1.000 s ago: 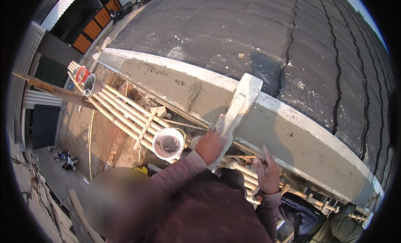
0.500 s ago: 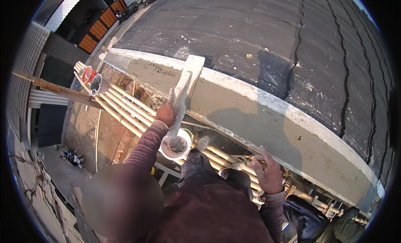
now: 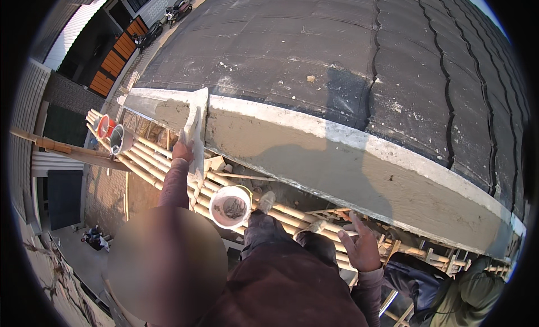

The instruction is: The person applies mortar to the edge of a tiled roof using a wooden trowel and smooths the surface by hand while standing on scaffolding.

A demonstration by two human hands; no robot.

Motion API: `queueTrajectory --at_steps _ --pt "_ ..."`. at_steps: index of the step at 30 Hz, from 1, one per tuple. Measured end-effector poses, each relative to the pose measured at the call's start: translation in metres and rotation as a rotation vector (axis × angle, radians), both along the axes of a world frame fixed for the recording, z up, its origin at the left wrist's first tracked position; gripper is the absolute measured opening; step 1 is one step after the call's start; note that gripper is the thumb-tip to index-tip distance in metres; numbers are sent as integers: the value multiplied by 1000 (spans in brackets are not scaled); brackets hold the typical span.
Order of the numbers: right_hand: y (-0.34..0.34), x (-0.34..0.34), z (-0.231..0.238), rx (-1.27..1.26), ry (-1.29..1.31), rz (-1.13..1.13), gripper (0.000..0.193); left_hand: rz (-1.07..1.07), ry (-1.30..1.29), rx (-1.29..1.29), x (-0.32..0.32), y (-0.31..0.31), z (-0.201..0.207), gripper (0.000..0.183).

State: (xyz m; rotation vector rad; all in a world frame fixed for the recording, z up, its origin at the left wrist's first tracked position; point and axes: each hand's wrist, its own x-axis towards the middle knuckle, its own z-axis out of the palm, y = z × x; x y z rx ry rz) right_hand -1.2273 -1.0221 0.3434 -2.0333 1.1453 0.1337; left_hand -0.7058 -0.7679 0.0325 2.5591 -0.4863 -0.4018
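Observation:
My left hand (image 3: 182, 151) is closed round the handle of a long, cement-smeared plastering float (image 3: 196, 116). The float lies across the grey, wet-looking plaster band (image 3: 252, 137) along the roof edge, toward its far left part. Its upper end reaches the pale strip (image 3: 275, 112) beside the dark roof. My right hand (image 3: 364, 249) is raised near the band's lower edge, fingers apart, with nothing in it. Between my hands, by my feet, stands a white bucket (image 3: 213, 210) with grey mortar residue inside.
Bamboo poles (image 3: 149, 169) form a scaffold under me, with the ground far below. A red bucket (image 3: 105, 126) and a grey one (image 3: 119, 139) stand farther left on it. Dark roofing (image 3: 264, 57) rises ahead. Another person in dark clothes (image 3: 418, 282) is close on the right.
My left hand has carried the float leftward along the plaster band. The view has shifted slightly, and my right hand stays open near the lower edge.

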Motion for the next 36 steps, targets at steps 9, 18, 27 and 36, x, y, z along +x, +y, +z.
queueTrajectory --at_steps 9,18,27,36 --pt "12 27 -13 121 -23 53 69 -450 45 -103 -119 -73 136 69" --pt "9 39 -9 70 32 114 69 -265 -23 -67 -56 -5 34 72" --pt "17 29 -24 141 125 115 70 -63 40 -76 30 13 -39 70" --pt "24 54 -27 88 33 204 69 -393 331 -235 -160 -87 144 73"
